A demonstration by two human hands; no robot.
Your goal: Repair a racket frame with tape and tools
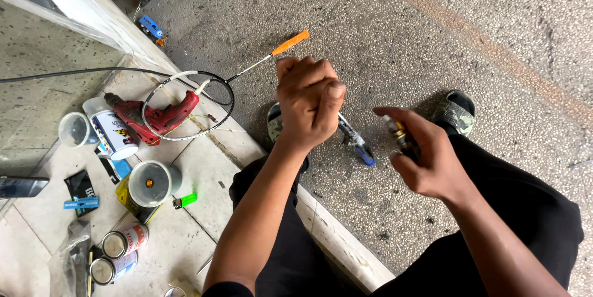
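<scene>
Above a speckled concrete floor, the left hand (307, 100) is fisted shut while the right hand (426, 158) grips a small brass-tipped canister (398, 135), which could slip and fall.

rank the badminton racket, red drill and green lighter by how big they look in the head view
1. Badminton racket
2. Red drill
3. Green lighter
All three lie on the tiled ledge at similar depth, so the order looks sound.

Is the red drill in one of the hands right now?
No, the red drill lies on the tiled ledge inside the racket hoop, away from both hands.
</scene>
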